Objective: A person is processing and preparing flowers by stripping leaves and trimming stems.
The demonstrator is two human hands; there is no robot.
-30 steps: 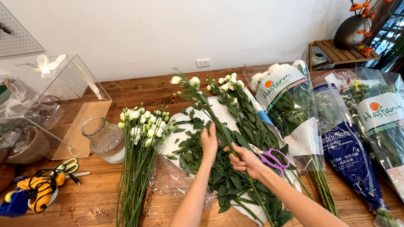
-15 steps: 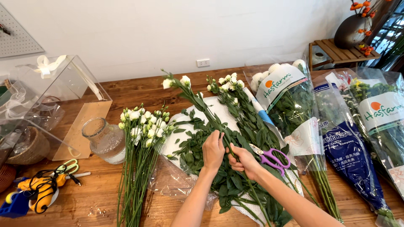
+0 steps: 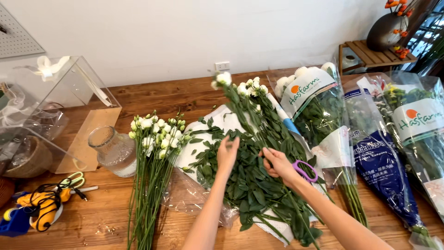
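My left hand reaches open-fingered into the leafy stems lying on white paper on the worktop. My right hand pinches one white-flowered stem that rises from the heap. Purple scissors lie just beside my right wrist; a glass vase stands to the left.

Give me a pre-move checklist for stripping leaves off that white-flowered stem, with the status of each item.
1. Left hand on the leafy stem: ok, fingers at the foliage.
2. Right hand on the same bunch: ok.
3. Purple scissors out of the fingers' way: ok, lying beside the right wrist.
4. Firmness of grip on the stem: cannot tell.
5. Glass vase clear of the elbows: ok, off to the left.
6. Trimmed white bunch kept separate: ok.
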